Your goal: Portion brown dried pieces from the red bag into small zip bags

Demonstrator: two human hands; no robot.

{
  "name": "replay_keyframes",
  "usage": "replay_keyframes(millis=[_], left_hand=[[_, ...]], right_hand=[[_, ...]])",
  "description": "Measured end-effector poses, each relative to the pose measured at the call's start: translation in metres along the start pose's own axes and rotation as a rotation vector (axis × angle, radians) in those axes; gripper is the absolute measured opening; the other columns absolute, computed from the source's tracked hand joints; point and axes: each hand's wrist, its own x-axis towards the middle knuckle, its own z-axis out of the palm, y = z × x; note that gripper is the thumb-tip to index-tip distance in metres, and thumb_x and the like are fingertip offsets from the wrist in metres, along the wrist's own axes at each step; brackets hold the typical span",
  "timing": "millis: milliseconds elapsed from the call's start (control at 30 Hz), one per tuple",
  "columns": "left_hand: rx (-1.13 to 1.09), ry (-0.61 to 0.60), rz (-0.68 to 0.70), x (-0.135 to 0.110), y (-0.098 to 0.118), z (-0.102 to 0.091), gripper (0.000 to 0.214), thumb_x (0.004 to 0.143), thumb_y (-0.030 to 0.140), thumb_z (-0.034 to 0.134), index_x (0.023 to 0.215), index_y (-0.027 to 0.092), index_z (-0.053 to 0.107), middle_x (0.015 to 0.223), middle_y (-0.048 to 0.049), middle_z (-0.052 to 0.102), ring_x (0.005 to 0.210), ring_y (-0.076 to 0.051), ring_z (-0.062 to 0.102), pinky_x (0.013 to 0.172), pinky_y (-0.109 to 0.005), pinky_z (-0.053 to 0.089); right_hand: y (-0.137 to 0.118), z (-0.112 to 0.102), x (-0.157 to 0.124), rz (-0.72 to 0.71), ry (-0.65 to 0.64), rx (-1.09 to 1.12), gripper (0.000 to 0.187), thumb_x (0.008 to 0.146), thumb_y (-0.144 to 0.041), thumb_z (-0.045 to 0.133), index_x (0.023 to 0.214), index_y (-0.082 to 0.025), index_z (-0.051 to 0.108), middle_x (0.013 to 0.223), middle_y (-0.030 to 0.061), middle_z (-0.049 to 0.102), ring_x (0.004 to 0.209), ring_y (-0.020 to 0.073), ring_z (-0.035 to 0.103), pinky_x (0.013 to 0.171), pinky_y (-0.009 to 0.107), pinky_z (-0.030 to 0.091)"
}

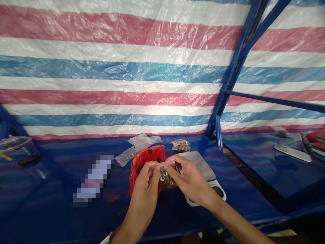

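One clear zip bag [166, 179] of brown pieces sits between the left hand [144, 183] and the right hand [189, 179]; the hands are close together, both pinching the bag's top; its full lower part sags just below them, in front of one red plastic bag [149, 157] and beside one white digital scale [200, 166]; whether it touches the scale cannot be told. Two small filled bags [180, 145] lie stacked just beyond the scale; two flat clear bags [142, 141] lie left of those; the scale stands near the right edge of the blue table [50, 189]; a pixelated patch [93, 178] lies well left of the hands; one striped tarpaulin [127, 78] hangs behind the table's far edge, with a blue metal frame [233, 67] at its right.
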Motion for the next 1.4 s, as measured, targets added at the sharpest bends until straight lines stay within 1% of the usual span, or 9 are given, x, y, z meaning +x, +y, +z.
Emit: replay_keyframes(millis=[367, 500, 633, 767, 900, 1000, 1100, 1300, 1400], left_hand=[[-0.061, -0.015, 0.052, 0.000, 0.007, 0.004, 0.021, 0.096, 0.040, 0.060, 0.092, 0.020, 0.063, 0.098, -0.0040, 0.073, 0.093, -0.018, 0.069, 0.088, -0.027, 0.054], [-0.046, -0.063, 0.064, 0.000, 0.013, 0.006, 0.023, 0.097, 0.041, 0.058, 0.097, 0.019, 0.067, 0.105, -0.0066, 0.074, 0.101, -0.021, 0.070, 0.095, -0.031, 0.053], [0.061, -0.033, 0.044, -0.004, 0.008, 0.004, 0.029, 0.098, 0.045, 0.056, 0.109, 0.020, 0.067, 0.114, -0.0092, 0.072, 0.104, -0.023, 0.070, 0.095, -0.034, 0.054], [0.175, 0.121, 0.034, -0.011, -0.001, -0.001, 0.043, 0.097, 0.049, 0.058, 0.133, 0.027, 0.057, 0.131, -0.0099, 0.065, 0.118, -0.025, 0.066, 0.102, -0.040, 0.052], [0.285, 0.082, 0.083, -0.018, -0.002, -0.008, 0.040, 0.098, 0.048, 0.055, 0.133, 0.029, 0.057, 0.134, -0.0085, 0.062, 0.124, -0.026, 0.062, 0.110, -0.045, 0.046], [0.363, 0.078, 0.146, -0.020, 0.001, -0.010, 0.036, 0.099, 0.044, 0.055, 0.131, 0.028, 0.058, 0.133, -0.0084, 0.062, 0.123, -0.026, 0.061, 0.110, -0.045, 0.046], [0.437, 0.068, 0.226, -0.022, 0.006, -0.010, 0.030, 0.100, 0.037, 0.053, 0.127, 0.028, 0.060, 0.133, -0.0077, 0.062, 0.123, -0.024, 0.060, 0.109, -0.041, 0.047], [0.573, -0.249, 0.479, -0.026, 0.015, -0.010, 0.025, 0.100, 0.014, 0.044, 0.100, 0.025, 0.066, 0.104, -0.0036, 0.071, 0.100, -0.018, 0.067, 0.090, -0.029, 0.052], [0.664, -0.419, 0.607, -0.030, 0.013, -0.008, 0.026, 0.097, 0.007, 0.045, 0.098, 0.024, 0.064, 0.097, -0.0018, 0.071, 0.091, -0.017, 0.067, 0.081, -0.027, 0.052]], right_hand=[[0.001, 0.000, 0.000, -0.011, -0.007, 0.046, 0.022, 0.097, -0.041, 0.062, 0.098, -0.021, 0.070, 0.093, 0.0031, 0.073, 0.085, 0.0179, 0.067, 0.079, 0.028, 0.053], [-0.005, -0.002, -0.001, 0.037, 0.006, 0.033, 0.024, 0.093, -0.044, 0.064, 0.091, -0.020, 0.069, 0.080, 0.0009, 0.069, 0.071, 0.0160, 0.062, 0.065, 0.026, 0.051], [-0.004, -0.017, 0.000, 0.013, 0.025, -0.060, 0.026, 0.092, -0.046, 0.064, 0.090, -0.021, 0.072, 0.083, 0.0011, 0.072, 0.075, 0.0169, 0.064, 0.069, 0.026, 0.051], [0.008, -0.056, 0.014, -0.012, 0.405, -0.279, 0.031, 0.089, -0.050, 0.064, 0.092, -0.020, 0.074, 0.087, 0.0046, 0.075, 0.070, 0.0189, 0.063, 0.067, 0.030, 0.050], [0.029, -0.099, 0.043, 0.052, 0.790, -0.602, 0.031, 0.089, -0.046, 0.063, 0.100, -0.019, 0.074, 0.094, 0.0106, 0.077, 0.084, 0.0258, 0.069, 0.074, 0.033, 0.049], [0.053, -0.113, 0.064, 0.215, 0.525, -0.820, 0.025, 0.092, -0.038, 0.059, 0.096, -0.018, 0.075, 0.098, 0.0127, 0.078, 0.088, 0.0273, 0.071, 0.074, 0.032, 0.046], [0.075, -0.112, 0.074, 0.275, 0.257, -0.842, 0.035, 0.096, -0.037, 0.054, 0.076, -0.018, 0.076, 0.079, 0.0094, 0.077, 0.080, 0.0248, 0.072, 0.069, 0.029, 0.045], [0.067, -0.099, 0.078, 0.187, 0.236, -0.827, 0.034, 0.098, -0.036, 0.052, 0.091, -0.019, 0.080, 0.094, 0.0096, 0.080, 0.090, 0.0248, 0.073, 0.075, 0.028, 0.048], [0.048, -0.075, 0.088, 0.004, 0.086, -0.718, 0.029, 0.098, -0.031, 0.052, 0.100, -0.022, 0.080, 0.103, 0.0064, 0.081, 0.095, 0.0225, 0.074, 0.083, 0.028, 0.051]])
